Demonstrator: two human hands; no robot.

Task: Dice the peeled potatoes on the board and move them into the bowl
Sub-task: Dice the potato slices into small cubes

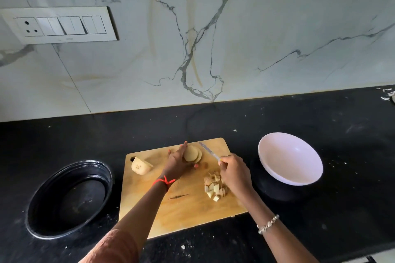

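Left hand (178, 161) steadying sliced potato (192, 155); right hand (234, 172) grasping knife (208, 151).
The left hand's fingers curl round the slice stack at 12 o'clock on the cutting board (188, 209). The right hand grips the knife handle, blade pointing to 11 o'clock, just beside the slices. Diced pieces (214, 186) lie at 3 o'clock on the board, a potato half (141, 165) at 10 o'clock. The white bowl (290, 159) stands off-board at 2 o'clock, the black basin (70, 198) at 9 o'clock.
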